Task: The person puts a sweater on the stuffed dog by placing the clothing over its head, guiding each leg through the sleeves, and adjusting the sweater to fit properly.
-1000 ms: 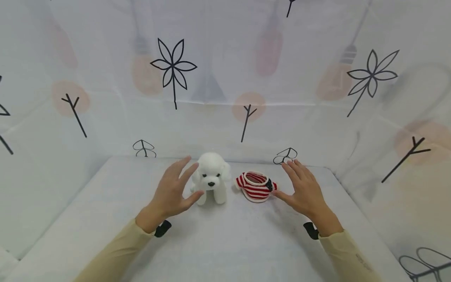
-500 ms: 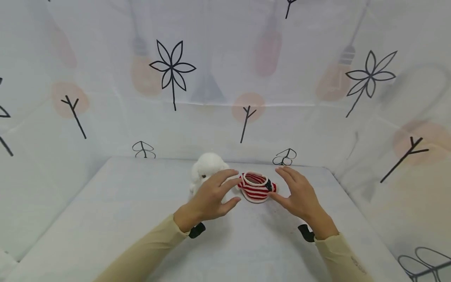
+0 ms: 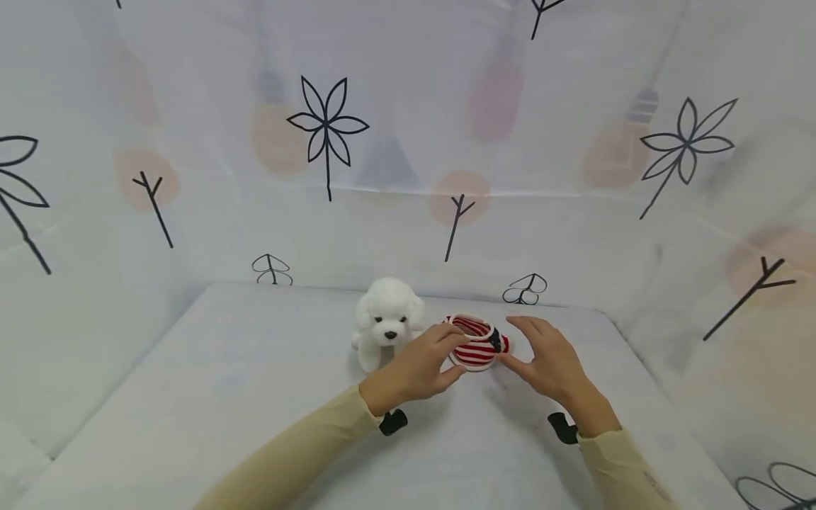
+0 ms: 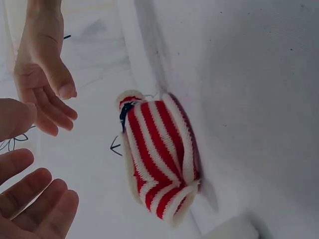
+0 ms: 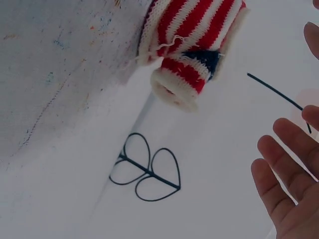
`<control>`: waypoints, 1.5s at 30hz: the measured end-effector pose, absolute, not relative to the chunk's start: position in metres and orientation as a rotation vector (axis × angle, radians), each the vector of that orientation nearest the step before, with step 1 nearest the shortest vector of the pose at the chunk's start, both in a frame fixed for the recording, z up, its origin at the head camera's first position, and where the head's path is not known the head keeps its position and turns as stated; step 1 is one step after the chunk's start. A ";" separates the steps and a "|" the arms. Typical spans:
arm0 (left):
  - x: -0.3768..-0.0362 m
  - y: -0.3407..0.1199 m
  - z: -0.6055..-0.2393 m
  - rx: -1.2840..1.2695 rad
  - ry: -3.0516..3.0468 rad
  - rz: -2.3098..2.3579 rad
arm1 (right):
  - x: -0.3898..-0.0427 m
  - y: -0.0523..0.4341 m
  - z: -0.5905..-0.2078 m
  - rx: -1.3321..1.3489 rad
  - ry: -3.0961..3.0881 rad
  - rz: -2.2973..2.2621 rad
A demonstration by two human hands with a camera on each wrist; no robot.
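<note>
A small knitted sweater (image 3: 477, 354) with red and white stripes, a white-trimmed neck and a dark patch stands on the white table. My left hand (image 3: 417, 365) is at its left with relaxed, spread fingers, covering part of it in the head view. The left wrist view shows a gap between those fingers and the sweater (image 4: 157, 144). To the sweater's right is my right hand (image 3: 550, 361), fingers extended and holding nothing. In the right wrist view a cuffed sleeve of the sweater (image 5: 194, 30) is clear of the fingers. A white plush dog (image 3: 390, 312) stands left of the sweater, its lower part hidden by my left hand.
The table (image 3: 223, 397) is covered in white and meets a printed cloth backdrop (image 3: 382, 227) right behind the dog and sweater. More cloth hangs along both sides. Black camera mounts sit under both wrists.
My left hand has moved right, from in front of the dog to the sweater's left side. My right hand has barely moved. The dog's face shows again, and the view has shifted slightly.
</note>
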State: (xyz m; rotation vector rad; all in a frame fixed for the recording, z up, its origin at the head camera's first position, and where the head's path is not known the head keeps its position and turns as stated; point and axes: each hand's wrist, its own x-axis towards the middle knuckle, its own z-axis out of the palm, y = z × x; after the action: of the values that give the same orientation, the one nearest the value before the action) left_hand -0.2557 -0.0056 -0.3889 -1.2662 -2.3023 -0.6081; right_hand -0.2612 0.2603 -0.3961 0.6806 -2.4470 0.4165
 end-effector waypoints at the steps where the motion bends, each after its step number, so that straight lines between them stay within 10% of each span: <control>1: -0.258 -0.002 -0.391 -1.267 -2.322 -0.610 | -0.262 0.261 -0.397 0.679 -2.453 0.417; 45: -0.314 0.051 -0.431 -0.924 -2.799 -0.669 | -0.297 0.258 -0.423 0.694 -2.698 0.630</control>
State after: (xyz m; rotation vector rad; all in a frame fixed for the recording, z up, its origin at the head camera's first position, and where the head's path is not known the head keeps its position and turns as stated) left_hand -0.3139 0.0505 -0.4307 -0.9237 -2.7990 -0.6690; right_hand -0.2968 0.2585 -0.4232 0.6939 -2.6979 0.6304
